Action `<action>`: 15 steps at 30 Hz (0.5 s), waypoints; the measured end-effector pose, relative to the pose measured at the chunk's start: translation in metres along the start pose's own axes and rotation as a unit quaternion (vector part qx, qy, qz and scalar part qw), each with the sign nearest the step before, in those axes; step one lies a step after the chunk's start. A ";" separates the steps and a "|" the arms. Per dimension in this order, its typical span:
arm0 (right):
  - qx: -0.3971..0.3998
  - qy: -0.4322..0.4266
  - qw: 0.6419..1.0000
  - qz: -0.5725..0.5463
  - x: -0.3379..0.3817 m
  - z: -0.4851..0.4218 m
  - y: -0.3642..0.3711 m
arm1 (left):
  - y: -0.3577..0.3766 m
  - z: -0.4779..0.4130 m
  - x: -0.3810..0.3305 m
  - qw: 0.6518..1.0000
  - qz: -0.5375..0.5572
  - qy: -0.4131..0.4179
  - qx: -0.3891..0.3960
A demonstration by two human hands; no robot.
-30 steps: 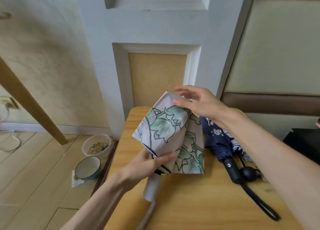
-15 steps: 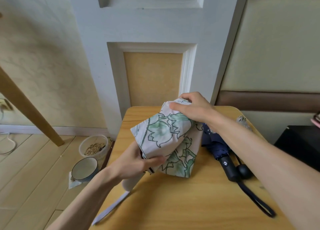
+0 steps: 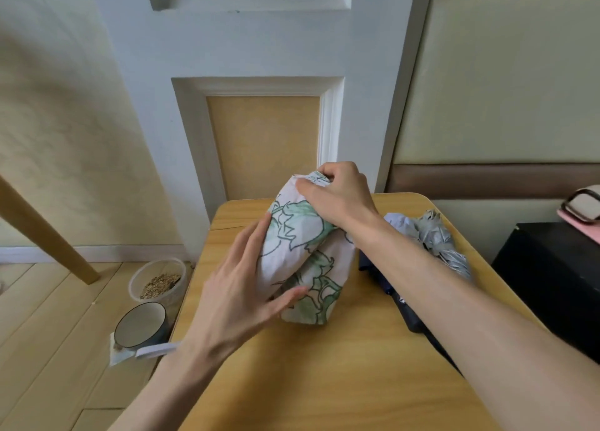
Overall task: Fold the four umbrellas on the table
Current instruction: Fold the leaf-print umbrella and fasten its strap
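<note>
No text, label, brand, number or sign can be read. Only drawn green leaves are seen on the leaf-printed umbrella [image 3: 292, 235]. A small pale mark is seen on the dark blue umbrella [image 3: 407, 315], at about 4 o'clock from the leaf-printed one. It is too small, and too much covered by a forearm, to be made out.

Left hand [image 3: 240, 296] flat against floral umbrella [image 3: 293, 239], right hand [image 3: 339, 198] pinching its top, wooden table [image 3: 324, 372] beneath
</note>
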State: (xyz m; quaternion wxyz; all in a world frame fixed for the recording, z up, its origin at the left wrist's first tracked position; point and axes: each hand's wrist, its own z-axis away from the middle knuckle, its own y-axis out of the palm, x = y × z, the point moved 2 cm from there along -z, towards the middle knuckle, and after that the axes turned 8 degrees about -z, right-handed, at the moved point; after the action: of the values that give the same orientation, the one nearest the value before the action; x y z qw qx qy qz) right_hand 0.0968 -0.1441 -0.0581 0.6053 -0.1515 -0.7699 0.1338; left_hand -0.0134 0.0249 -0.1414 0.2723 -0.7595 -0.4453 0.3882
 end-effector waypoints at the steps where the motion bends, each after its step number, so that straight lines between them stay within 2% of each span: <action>1: -0.001 0.009 1.000 -0.017 0.001 0.001 0.001 | 0.003 0.000 0.001 1.000 0.004 -0.022 0.003; 4: -0.015 0.024 0.998 -0.055 0.001 0.002 -0.002 | 0.003 -0.003 0.005 0.988 0.116 -0.090 0.036; 9: -0.036 0.028 0.997 -0.054 0.006 0.002 -0.010 | 0.013 -0.007 -0.007 0.914 0.331 -0.175 0.155; 12: -0.005 0.011 0.998 -0.067 0.009 0.000 -0.012 | 0.019 -0.007 -0.010 0.894 0.372 -0.206 0.141; 15: 0.082 -0.010 0.985 -0.150 0.007 0.000 -0.023 | 0.021 -0.006 -0.004 0.869 0.399 -0.272 0.103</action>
State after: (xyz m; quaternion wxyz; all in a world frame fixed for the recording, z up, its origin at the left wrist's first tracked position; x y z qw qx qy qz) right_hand 0.0936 -0.1628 -0.0429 0.6212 0.0176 -0.7763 0.1060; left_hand -0.0001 0.0112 -0.1526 0.0388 -0.7045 -0.1178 0.6988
